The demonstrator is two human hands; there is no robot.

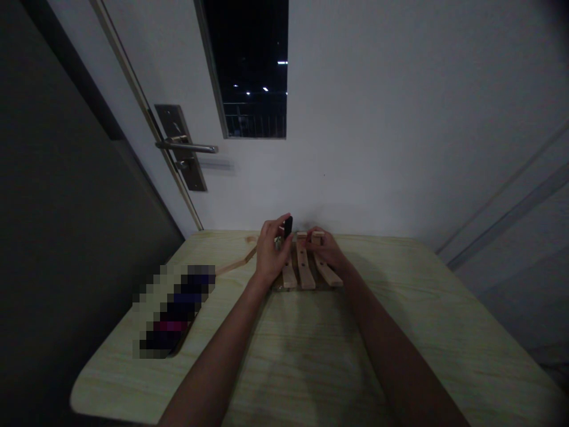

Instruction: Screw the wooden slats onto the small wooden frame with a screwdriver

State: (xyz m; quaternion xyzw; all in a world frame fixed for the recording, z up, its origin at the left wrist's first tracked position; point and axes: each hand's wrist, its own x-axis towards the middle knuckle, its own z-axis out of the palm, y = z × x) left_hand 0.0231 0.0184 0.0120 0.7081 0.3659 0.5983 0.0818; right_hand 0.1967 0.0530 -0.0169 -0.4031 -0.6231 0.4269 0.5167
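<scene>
My left hand [270, 252] is closed on a small black, flat-sided object [288, 226], held upright between thumb and fingers above the table's far side. Below it lies the left one of three pale wooden pieces [288, 276], each slightly bent with small dark holes. Beside it is the middle wooden piece [305, 273]. My right hand [329, 249] curls around the far end of the right wooden piece [328, 273], with its fingertips near the middle one. The three pieces rest on a brownish, shiny-edged base [278, 287], partly hidden by them and my hands.
A longer bent wooden strip [235, 265] lies on the pale wood-grain table [302, 356], left of my left hand. Nearer on the left is a blurred-out, phone-like object [178, 314]. Behind the table stands a white door [377, 118] with a metal handle [189, 146].
</scene>
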